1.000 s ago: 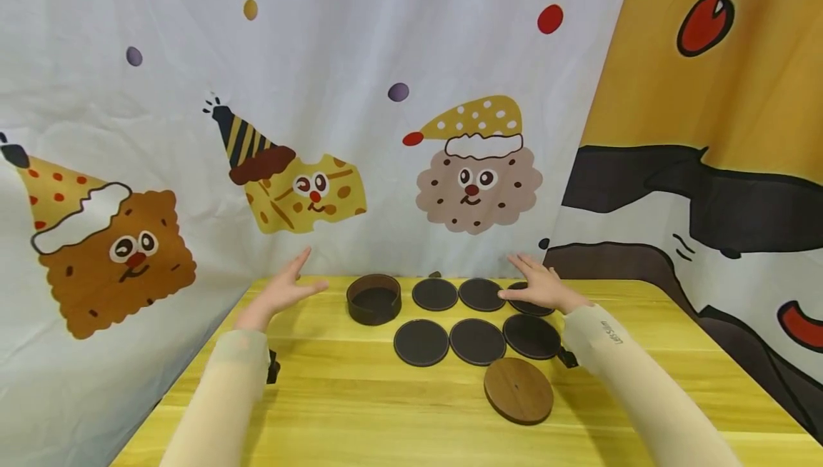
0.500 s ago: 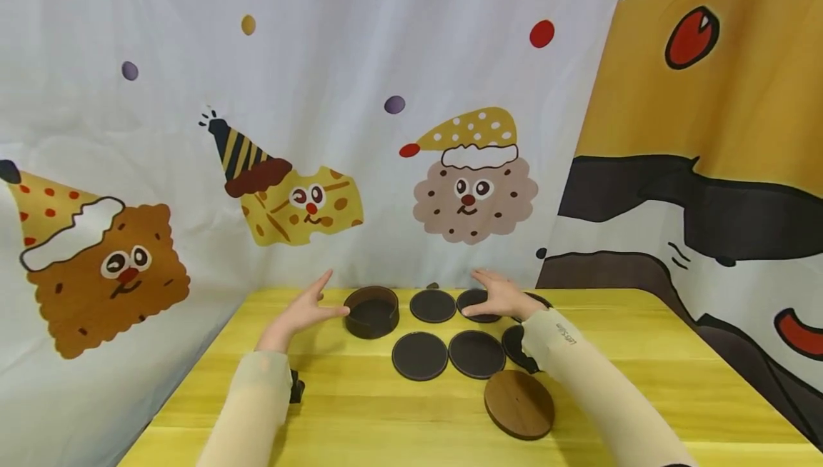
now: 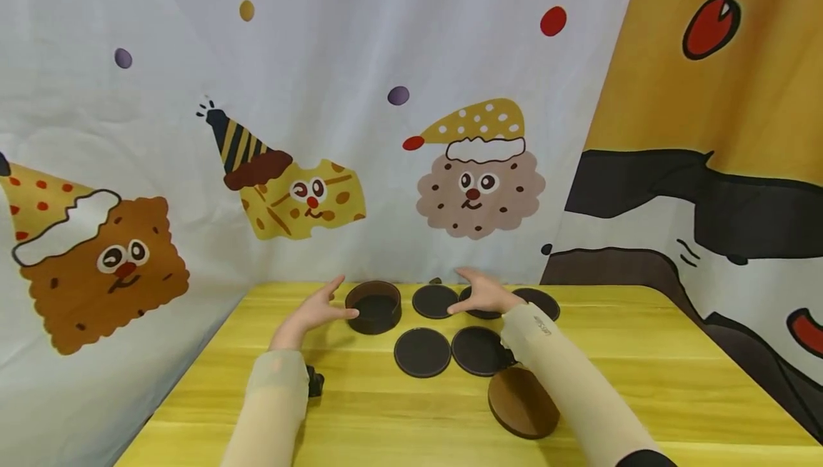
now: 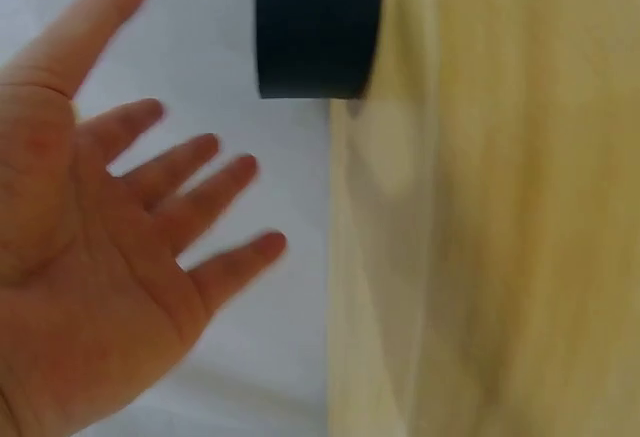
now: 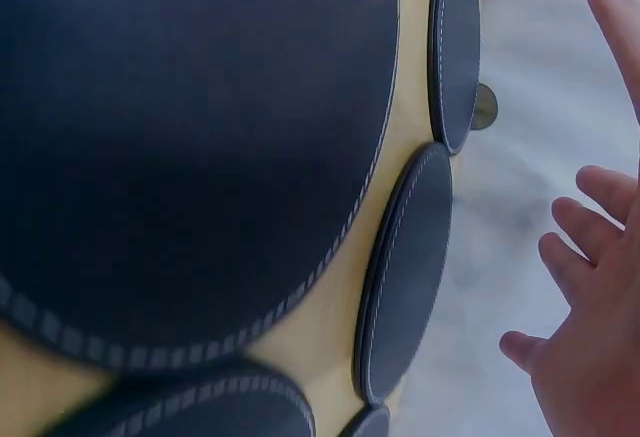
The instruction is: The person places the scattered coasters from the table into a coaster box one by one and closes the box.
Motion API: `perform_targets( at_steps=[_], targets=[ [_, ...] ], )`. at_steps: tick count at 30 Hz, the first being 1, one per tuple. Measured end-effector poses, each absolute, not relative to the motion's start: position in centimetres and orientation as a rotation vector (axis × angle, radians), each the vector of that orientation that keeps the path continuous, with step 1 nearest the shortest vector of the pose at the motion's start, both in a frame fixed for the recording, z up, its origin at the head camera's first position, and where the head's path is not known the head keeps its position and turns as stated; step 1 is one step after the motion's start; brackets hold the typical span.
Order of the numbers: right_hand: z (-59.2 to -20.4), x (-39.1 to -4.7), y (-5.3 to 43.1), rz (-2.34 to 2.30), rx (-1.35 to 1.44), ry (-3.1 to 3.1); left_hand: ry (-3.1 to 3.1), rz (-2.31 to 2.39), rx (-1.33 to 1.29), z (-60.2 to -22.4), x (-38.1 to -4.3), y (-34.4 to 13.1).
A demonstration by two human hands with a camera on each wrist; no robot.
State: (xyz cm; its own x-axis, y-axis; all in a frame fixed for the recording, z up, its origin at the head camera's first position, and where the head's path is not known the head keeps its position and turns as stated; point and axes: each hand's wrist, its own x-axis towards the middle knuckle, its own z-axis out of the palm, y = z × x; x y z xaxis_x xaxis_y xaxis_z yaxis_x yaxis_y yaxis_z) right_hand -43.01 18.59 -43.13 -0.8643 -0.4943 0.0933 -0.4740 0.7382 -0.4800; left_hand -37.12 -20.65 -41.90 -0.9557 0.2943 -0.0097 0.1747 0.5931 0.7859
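Observation:
In the head view my left hand point(image 3: 313, 315) is just left of a round dark coaster holder point(image 3: 373, 325) with a cut-out rim. The left wrist view has the fingers of that hand point(image 4: 110, 227) spread, with a gap between them and the holder point(image 4: 318, 32). My right hand point(image 3: 486, 294) hovers over the back row of black round coasters point(image 3: 435, 301), partly covering one. Seen from the right wrist, its fingers are spread and hold nothing, and stitched edges show on the nearest coaster point(image 5: 190, 147). A front-row coaster point(image 3: 422, 353) lies in plain sight; the right sleeve hides another.
A brown wooden disc point(image 3: 522, 404) lies in front of the coasters, beside the right forearm. The wooden table point(image 3: 360, 410) ends at a white printed curtain point(image 3: 386, 24). A small dark knob-like thing point(image 3: 436, 280) sits at the back edge behind the coasters.
Both hands have moved inward. My left hand has come right, up to the holder. The right hand has shifted left across the back coasters. Holder, coasters and disc stay put.

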Motion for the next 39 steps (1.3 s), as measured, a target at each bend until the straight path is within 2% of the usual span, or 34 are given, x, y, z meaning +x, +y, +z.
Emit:
perform_targets(
  at_steps=[16, 24, 39],
  targets=[
    [-45.1, -45.2, 16.7, -0.772, -0.717, 2.825, 2.652, 1.299, 0.376, -42.5, -37.2, -20.2],
    [-46.2, -45.3, 16.0, -0.607, -0.584, 2.858, 2.633, 1.305, 0.373, -43.1, -37.1, -20.0],
    [-46.1, -45.5, 14.6, -0.530, -0.529, 2.841, 2.620, 1.208, 0.346, -43.7, -38.6, -19.3]
  ],
)
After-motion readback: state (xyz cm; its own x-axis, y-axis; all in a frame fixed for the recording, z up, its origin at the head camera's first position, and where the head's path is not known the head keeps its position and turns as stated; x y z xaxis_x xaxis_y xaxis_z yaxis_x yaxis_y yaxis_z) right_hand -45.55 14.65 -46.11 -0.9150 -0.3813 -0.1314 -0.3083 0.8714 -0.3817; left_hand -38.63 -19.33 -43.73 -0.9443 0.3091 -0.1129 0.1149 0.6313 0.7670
